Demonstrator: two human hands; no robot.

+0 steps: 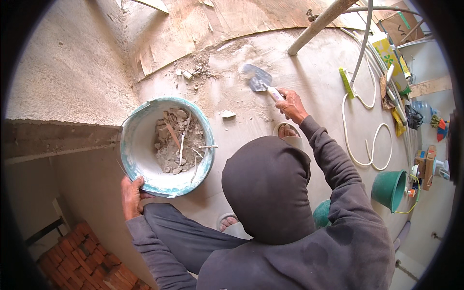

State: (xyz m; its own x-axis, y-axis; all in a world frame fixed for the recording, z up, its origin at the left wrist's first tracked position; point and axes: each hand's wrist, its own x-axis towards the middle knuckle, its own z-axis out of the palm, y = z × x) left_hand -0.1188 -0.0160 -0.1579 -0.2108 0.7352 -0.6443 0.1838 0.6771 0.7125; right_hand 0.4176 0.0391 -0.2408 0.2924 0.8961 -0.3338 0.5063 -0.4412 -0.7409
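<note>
My left hand grips the near left rim of a white bucket with a blue-green edge. The bucket leans, its mouth facing up toward me. Inside lies grey rubble with splinters of wood and thin pale strips. Farther right, my right hand is closed round the white handle of a trowel. Its broad grey blade lies low over the dusty floor. Crumbled debris is heaped left of the blade along a board edge, and a loose pale chunk rests between bucket and trowel.
A slanting pole stands beyond the trowel. Rightward are a yellow-green brush, a looped white hose and a green bucket. A concrete ledge borders the left; red bricks are stacked below. Dark cloth hides floor in the middle.
</note>
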